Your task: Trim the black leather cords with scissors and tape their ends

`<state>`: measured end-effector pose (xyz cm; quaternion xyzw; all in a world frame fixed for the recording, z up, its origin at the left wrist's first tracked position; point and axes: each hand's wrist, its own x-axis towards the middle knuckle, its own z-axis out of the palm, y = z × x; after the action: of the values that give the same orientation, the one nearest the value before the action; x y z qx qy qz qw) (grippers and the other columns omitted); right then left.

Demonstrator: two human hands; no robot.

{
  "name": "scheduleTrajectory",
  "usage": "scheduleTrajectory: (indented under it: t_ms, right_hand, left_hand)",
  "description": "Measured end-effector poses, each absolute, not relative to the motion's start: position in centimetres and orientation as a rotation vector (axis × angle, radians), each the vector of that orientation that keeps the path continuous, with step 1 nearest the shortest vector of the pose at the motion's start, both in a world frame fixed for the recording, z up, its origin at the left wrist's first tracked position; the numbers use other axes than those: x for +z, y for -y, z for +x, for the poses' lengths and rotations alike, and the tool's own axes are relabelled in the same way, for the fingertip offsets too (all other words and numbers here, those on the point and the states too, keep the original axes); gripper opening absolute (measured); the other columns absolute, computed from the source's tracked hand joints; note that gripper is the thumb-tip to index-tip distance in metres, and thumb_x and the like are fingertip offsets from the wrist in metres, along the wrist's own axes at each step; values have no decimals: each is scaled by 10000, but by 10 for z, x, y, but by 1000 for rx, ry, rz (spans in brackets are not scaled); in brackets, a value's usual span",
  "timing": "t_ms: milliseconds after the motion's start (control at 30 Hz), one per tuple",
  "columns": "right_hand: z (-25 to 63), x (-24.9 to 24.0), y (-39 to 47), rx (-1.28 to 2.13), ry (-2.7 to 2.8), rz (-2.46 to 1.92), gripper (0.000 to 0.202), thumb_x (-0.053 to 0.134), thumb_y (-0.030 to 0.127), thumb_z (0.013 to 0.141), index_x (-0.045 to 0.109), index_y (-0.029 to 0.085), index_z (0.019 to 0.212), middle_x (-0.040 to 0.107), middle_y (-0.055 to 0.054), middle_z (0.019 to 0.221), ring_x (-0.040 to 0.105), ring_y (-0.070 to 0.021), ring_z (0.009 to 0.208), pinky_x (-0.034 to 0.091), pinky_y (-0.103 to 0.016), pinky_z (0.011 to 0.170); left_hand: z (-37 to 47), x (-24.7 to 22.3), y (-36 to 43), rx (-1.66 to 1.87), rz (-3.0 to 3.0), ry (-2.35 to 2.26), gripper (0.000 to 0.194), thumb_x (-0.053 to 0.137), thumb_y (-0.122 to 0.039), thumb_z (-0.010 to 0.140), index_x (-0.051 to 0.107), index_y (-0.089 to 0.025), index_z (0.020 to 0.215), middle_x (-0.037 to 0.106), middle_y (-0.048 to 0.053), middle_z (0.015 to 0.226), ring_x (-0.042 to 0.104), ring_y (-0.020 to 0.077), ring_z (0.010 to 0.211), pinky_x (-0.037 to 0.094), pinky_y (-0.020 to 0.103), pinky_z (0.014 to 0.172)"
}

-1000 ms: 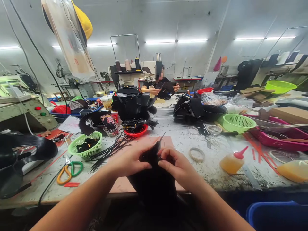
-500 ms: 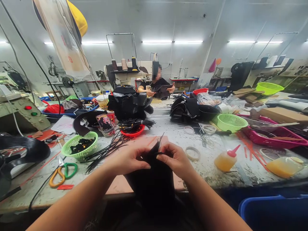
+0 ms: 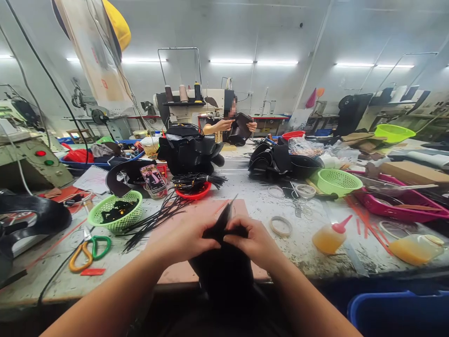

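Note:
Both hands grip a black sheet of leather-like material at the near edge of the workbench. My left hand pinches its left side, thumb towards the middle. My right hand has thumb and curled fingers closed on its right side. Between them the upper part stands up to a thin point, its edges bent close together. The lower part hangs dark towards my lap, its outline lost in shadow. A pinkish board lies beneath my hands.
Scissors and a green basket lie left. Black cords fill a red bowl. On the right are a tape roll, a glue bottle and a magenta basket. A co-worker sits opposite, holding a black piece.
My hands stay on the black material; the right fingers have curled in more and shifted slightly left. The co-worker has raised and tilted the black piece.

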<state>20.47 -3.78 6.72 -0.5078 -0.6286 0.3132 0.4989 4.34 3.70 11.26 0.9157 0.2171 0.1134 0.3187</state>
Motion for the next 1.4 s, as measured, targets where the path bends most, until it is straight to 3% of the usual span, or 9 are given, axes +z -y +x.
scheduleTrajectory:
  t_ms: [100,267,467,700,867,1033,1167,1400]
  right_hand:
    - [207,67,36,844,1616,-1097,106,613,150,662,519,199,664,540,3,799,499,-152,788,390,-282,723]
    - [210,69,30,829,1539,-1174,100,596,160,673,513,205,706,529,4,757,474,-159,758,377,-304,712]
    - [207,73,29,815,1514,-1228,89,590,168,675,506,195,663,518,15,694,465,-147,698,372,-286,661]
    - [205,74,29,767,1508,-1262,56,595,154,678,556,179,710,580,-9,757,512,-163,755,387,-300,703]
    - [203,72,28,696,1496,-1313,69,601,157,663,538,183,673,579,-5,730,518,-165,736,392,-293,676]
    - [198,70,30,600,1456,-1378,96,591,186,664,497,195,678,553,8,701,505,-159,691,389,-289,644]
    - [200,70,30,642,1436,-1322,126,582,196,666,500,199,761,563,9,744,512,-154,706,401,-284,657]
    - [207,73,30,730,1443,-1320,42,534,206,687,500,182,690,536,3,682,491,-145,666,388,-270,616]
  left_hand:
    - [43,112,-35,299,2400,-595,212,592,-125,654,639,-205,845,651,-38,811,557,161,763,411,253,710]
    - [43,111,-40,250,2355,-505,227,606,-143,664,647,-227,872,645,-68,768,543,134,695,406,232,694]
    - [44,108,-46,242,2356,-455,213,609,-160,681,653,-217,882,655,-59,801,557,132,714,406,227,712]
    - [43,107,-49,242,2404,-424,244,620,-195,691,642,-224,933,657,-56,784,556,127,680,412,236,721]
    - [46,110,-48,245,2393,-415,276,626,-224,688,629,-215,964,668,-24,913,578,170,813,419,265,776]
    - [52,116,-42,322,2420,-388,364,566,-183,728,570,-241,1087,600,1,1136,507,212,1043,348,323,919]
    - [52,115,-43,308,2388,-382,303,521,-170,747,604,-237,1030,647,-16,1039,547,203,971,387,308,875]
    - [47,105,-50,239,2295,-468,210,591,-280,717,649,-197,901,660,-27,836,564,163,787,430,263,741]
